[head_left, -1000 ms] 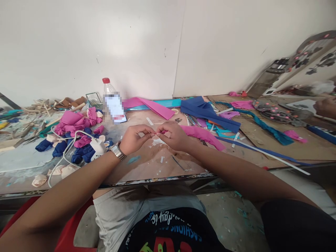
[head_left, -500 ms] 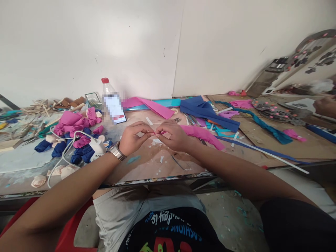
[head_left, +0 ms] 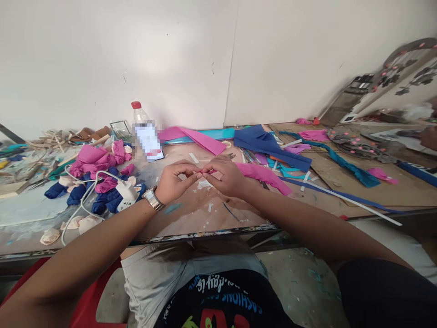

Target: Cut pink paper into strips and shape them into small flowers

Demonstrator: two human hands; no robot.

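Observation:
My left hand (head_left: 175,180) and my right hand (head_left: 226,176) meet above the middle of the worktable (head_left: 205,214). Both pinch the near end of a pink fabric strip (head_left: 262,176), which trails away to the right behind my right hand. The pinched tip shows as a small pink bit between my fingertips. A silver wristwatch (head_left: 152,199) sits on my left wrist.
Left of my hands lie a pile of pink, blue and cream rolled fabric flowers (head_left: 99,175), a white glue gun with cord (head_left: 124,190), a phone (head_left: 147,141) and a red-capped bottle (head_left: 138,114). Blue fabric (head_left: 269,146), teal strips (head_left: 351,171) and another person's hand (head_left: 429,136) are at right.
My fingers have shifted slightly on the pink strip's end; hands stay in the same spot. The other person's hand at far right has drawn back toward the edge.

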